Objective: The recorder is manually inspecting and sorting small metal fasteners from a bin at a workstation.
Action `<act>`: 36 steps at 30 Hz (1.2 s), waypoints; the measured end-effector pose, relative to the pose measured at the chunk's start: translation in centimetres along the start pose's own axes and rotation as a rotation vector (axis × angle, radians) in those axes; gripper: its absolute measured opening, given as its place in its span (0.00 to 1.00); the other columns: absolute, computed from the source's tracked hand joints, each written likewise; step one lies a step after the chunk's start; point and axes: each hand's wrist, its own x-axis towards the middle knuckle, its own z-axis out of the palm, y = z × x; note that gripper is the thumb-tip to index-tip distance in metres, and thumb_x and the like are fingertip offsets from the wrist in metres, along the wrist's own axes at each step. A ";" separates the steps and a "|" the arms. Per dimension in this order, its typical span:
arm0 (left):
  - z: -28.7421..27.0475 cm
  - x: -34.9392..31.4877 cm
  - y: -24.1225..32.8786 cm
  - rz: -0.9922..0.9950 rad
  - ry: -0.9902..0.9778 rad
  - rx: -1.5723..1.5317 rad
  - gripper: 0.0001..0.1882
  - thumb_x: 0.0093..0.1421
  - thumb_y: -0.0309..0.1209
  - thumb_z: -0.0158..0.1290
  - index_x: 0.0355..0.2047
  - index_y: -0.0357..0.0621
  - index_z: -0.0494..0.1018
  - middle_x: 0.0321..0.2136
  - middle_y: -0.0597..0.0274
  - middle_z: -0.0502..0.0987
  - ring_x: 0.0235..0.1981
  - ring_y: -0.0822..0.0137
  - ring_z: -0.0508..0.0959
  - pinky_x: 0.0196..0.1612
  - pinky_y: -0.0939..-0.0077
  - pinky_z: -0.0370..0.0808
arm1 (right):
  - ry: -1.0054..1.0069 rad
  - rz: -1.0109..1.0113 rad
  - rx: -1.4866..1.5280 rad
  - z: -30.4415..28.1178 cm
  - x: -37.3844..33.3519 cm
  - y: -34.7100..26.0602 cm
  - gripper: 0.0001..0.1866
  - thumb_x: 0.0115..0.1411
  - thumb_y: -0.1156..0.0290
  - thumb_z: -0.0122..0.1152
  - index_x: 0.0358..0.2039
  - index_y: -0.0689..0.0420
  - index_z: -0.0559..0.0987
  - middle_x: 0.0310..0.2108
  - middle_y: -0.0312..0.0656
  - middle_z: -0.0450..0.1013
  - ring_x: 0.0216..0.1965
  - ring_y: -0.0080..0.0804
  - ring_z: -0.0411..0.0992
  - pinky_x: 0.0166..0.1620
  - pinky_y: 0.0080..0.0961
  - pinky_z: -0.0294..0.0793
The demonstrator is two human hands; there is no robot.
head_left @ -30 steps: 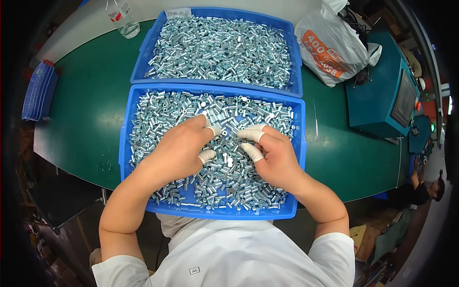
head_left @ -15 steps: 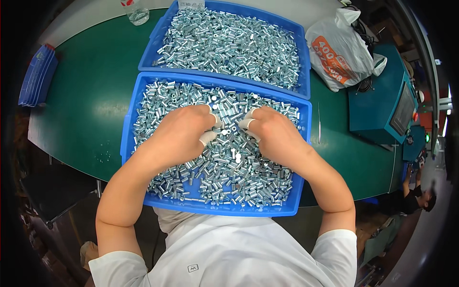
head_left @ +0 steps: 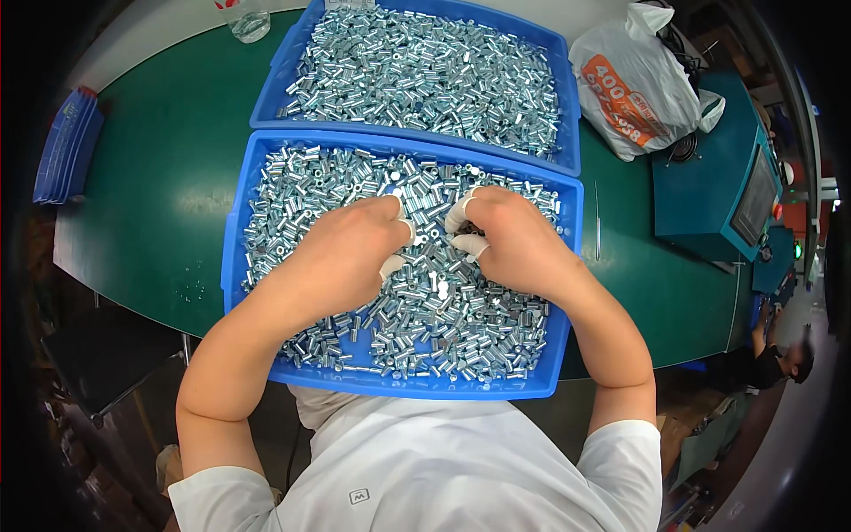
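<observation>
A blue plastic tray (head_left: 235, 232) in front of me holds a great many small silvery metal sleeves (head_left: 434, 341), tube-like and loosely heaped. My left hand (head_left: 350, 253) reaches into the heap left of the middle, white finger cots on its fingertips. Its fingers bend down onto the sleeves, the thumb apart from them. Facing it, my right hand (head_left: 510, 239) also wears finger cots. Its thumb and forefinger are spread, touching the sleeves right of the middle. No sleeve shows clearly gripped in either hand; the undersides of both are hidden.
A second blue tray (head_left: 266, 97) full of sleeves adjoins the far side. The green table (head_left: 151, 151) carries stacked blue bins (head_left: 66, 146), a clear bottle (head_left: 248, 25), a plastic bag (head_left: 625, 84), a thin metal rod (head_left: 597, 222) and a teal machine (head_left: 709, 177). A person (head_left: 771, 359) is at far right.
Both hands stay over the same part of the heap. The right hand's forefinger and thumb have spread further apart, and its forefinger has shifted slightly outward. The view has tilted a little.
</observation>
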 end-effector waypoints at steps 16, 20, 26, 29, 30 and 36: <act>0.7 0.2 0.4 0.077 0.007 0.068 0.09 0.55 0.22 0.62 0.37 0.43 0.80 0.29 0.58 0.74 0.33 0.53 0.79 0.34 0.57 0.76 | 0.022 -0.024 -0.044 0.4 -0.3 -0.2 0.09 0.53 0.80 0.71 0.36 0.60 0.82 0.33 0.46 0.77 0.39 0.49 0.76 0.44 0.42 0.76; 0.7 0.4 0.4 0.050 0.009 0.003 0.10 0.55 0.21 0.62 0.38 0.42 0.81 0.30 0.58 0.74 0.33 0.52 0.79 0.34 0.58 0.76 | 0.062 -0.022 0.056 0.0 -0.9 -0.1 0.09 0.54 0.80 0.71 0.36 0.60 0.82 0.32 0.45 0.76 0.37 0.46 0.76 0.42 0.38 0.76; 0.1 0.1 -0.1 0.025 0.025 -0.108 0.15 0.53 0.17 0.61 0.42 0.44 0.82 0.31 0.53 0.74 0.32 0.52 0.80 0.34 0.58 0.77 | 0.063 0.099 0.452 -0.6 -2.2 -1.1 0.07 0.59 0.81 0.70 0.38 0.61 0.82 0.35 0.38 0.78 0.35 0.28 0.78 0.41 0.27 0.78; -0.1 0.4 0.5 -0.028 0.087 -0.481 0.11 0.58 0.17 0.63 0.40 0.41 0.81 0.32 0.57 0.78 0.32 0.61 0.82 0.36 0.68 0.80 | 0.073 0.294 0.915 0.2 -2.7 -1.1 0.08 0.62 0.81 0.68 0.41 0.63 0.81 0.37 0.36 0.79 0.40 0.25 0.78 0.45 0.25 0.80; 0.1 0.3 0.7 -0.134 0.106 -0.730 0.09 0.59 0.17 0.63 0.40 0.39 0.80 0.33 0.59 0.79 0.33 0.65 0.82 0.38 0.71 0.80 | 0.049 0.300 1.036 0.3 -2.7 -1.0 0.08 0.63 0.81 0.67 0.42 0.64 0.80 0.38 0.37 0.79 0.41 0.25 0.79 0.47 0.25 0.81; -0.5 0.5 1.2 -0.306 0.078 -1.249 0.09 0.63 0.16 0.61 0.42 0.33 0.75 0.36 0.58 0.81 0.37 0.69 0.84 0.40 0.75 0.82 | 0.004 0.294 1.237 0.8 -2.6 -0.9 0.08 0.64 0.81 0.67 0.43 0.64 0.80 0.40 0.39 0.80 0.41 0.26 0.80 0.46 0.25 0.82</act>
